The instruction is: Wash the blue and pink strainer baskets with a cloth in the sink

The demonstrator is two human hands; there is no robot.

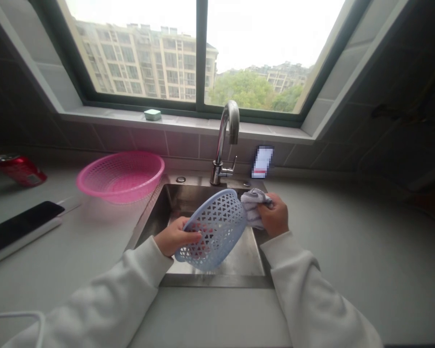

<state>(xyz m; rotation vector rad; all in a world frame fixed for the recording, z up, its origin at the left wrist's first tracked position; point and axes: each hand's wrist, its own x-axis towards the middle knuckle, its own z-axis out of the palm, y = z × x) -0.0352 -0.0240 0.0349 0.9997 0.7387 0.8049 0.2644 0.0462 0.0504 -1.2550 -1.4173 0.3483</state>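
Note:
Over the steel sink (217, 280) a light-blue plastic basket (224, 227) with cut-out holes is held tilted on its side. My left hand (177, 236) grips its rim at the left, thumb on the outer wall and the other fingers partly seen through the holes. A bunched white and grey cloth (254, 205) is clasped in my right hand (276, 215), close against the basket's right side. Whether the cloth presses on the basket there I cannot tell. The chrome faucet (222, 145) rises behind the basket, and no water runs from its spout.
A pink basket (121, 176) stands left of the sink. Farther left are a red can (20, 170) lying on its side and a dark flat device (23, 232) with a cable. A blurred-out upright item (262, 162) leans behind the sink; a green box (152, 115) sits on the sill.

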